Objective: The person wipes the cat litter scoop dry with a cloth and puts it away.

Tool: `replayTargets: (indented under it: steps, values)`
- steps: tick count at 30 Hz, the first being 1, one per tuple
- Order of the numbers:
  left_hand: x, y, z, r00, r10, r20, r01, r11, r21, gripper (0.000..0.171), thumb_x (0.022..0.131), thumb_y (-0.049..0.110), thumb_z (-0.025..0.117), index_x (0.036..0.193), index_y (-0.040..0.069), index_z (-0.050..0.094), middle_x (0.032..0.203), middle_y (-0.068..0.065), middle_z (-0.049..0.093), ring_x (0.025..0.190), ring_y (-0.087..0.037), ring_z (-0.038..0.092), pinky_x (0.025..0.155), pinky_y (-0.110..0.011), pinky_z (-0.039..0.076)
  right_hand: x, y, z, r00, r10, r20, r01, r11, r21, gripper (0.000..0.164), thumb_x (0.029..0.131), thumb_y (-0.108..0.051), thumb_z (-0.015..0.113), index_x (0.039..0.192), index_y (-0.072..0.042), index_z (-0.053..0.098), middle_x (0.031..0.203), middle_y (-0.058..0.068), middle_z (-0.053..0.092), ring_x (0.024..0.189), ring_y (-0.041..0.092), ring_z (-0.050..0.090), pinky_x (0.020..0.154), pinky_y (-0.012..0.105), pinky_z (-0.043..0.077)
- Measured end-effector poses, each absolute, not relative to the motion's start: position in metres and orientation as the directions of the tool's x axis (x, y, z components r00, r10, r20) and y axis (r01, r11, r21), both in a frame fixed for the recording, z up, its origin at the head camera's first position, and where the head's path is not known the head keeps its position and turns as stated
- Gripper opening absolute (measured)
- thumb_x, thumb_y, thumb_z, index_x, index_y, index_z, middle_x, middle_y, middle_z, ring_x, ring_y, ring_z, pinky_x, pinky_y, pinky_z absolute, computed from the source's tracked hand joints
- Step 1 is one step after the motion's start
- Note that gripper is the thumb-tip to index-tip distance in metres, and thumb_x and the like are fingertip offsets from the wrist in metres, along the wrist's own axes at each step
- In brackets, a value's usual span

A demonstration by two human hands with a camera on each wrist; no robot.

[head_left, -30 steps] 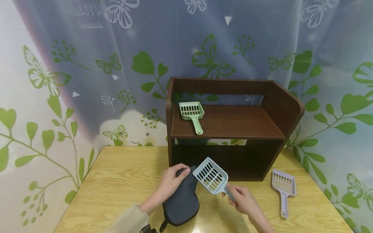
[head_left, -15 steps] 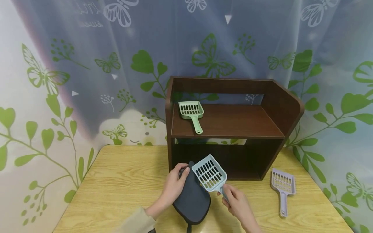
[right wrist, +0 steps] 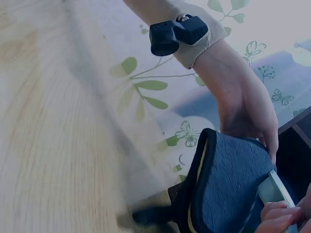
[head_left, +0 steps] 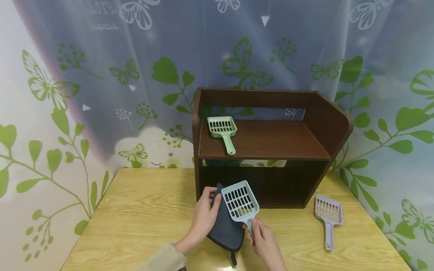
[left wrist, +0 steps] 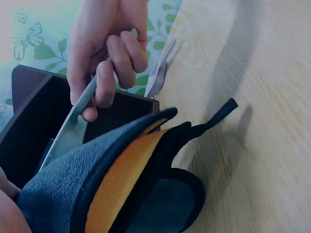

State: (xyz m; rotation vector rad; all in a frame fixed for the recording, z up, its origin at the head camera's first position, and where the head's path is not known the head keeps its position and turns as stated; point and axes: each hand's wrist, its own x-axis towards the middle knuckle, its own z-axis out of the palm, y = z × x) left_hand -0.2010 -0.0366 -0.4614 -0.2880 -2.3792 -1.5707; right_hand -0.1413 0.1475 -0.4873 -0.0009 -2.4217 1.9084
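My left hand [head_left: 204, 215] grips the tip end of a dark blue oven mitt [head_left: 226, 230], whose cuff and hanging loop point down toward me. Orange lining shows in the mitt's gaping cuff [left wrist: 124, 182] in the left wrist view. In my right hand [head_left: 265, 242] is a light blue litter scoop [head_left: 240, 201], held by its handle with the slotted pan upward. The pan overlaps the mitt's upper right side, close to my left fingertips. In the right wrist view, the scoop's edge [right wrist: 279, 187] lies against the mitt's fabric [right wrist: 238, 179].
A dark brown two-tier shelf [head_left: 264, 158] stands behind my hands on the wooden table [head_left: 142, 210]. On its upper board, at the left, lies a green litter scoop [head_left: 222, 130]. A purple litter scoop [head_left: 329, 218] rests on the table at the right. Patterned curtain surrounds the table.
The mitt has turned, its cuff swinging rightward and its tip rising, while my left hand keeps hold. My right hand has moved left, and the blue scoop now stands more upright over the mitt.
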Motion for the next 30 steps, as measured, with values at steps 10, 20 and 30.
replayTargets:
  steps: [10,20,30]
  values:
    - [-0.199,-0.026,-0.462,-0.915,0.035,0.401,0.372,0.459,0.807,0.017,0.104,0.015,0.059,0.119,0.007,0.060,0.105,-0.007,0.067,0.090,-0.022,0.064,0.076,-0.034,0.053,-0.146,0.147,-0.479,-0.997,0.015,-0.070,0.071,0.075,-0.995,0.043,0.114,-0.023,0.030,0.103,0.010,0.055,0.063,0.000,0.044,0.043,0.003,0.030,0.042,0.017,0.025]
    - [-0.186,-0.011,-0.467,-0.915,0.100,0.390,0.387,0.482,0.786,0.012,0.105,0.019,0.059,0.114,0.011,0.061,0.112,-0.004,0.067,0.093,-0.021,0.065,0.079,-0.036,0.054,-0.162,0.148,-0.475,-0.995,0.039,-0.096,0.096,0.003,-0.995,0.039,0.113,-0.021,0.026,0.108,0.009,0.051,0.066,-0.003,0.043,0.044,0.002,0.029,0.043,0.017,0.027]
    - [-0.189,-0.009,-0.470,-0.924,0.050,0.380,0.359,0.457,0.814,0.014,0.103,0.015,0.060,0.115,0.007,0.059,0.102,-0.007,0.067,0.088,-0.021,0.063,0.077,-0.033,0.053,-0.159,0.143,-0.474,-0.992,0.049,-0.114,0.115,0.011,-0.993,0.038,0.113,-0.019,0.027,0.110,0.011,0.050,0.067,-0.001,0.044,0.043,0.003,0.030,0.042,0.018,0.027]
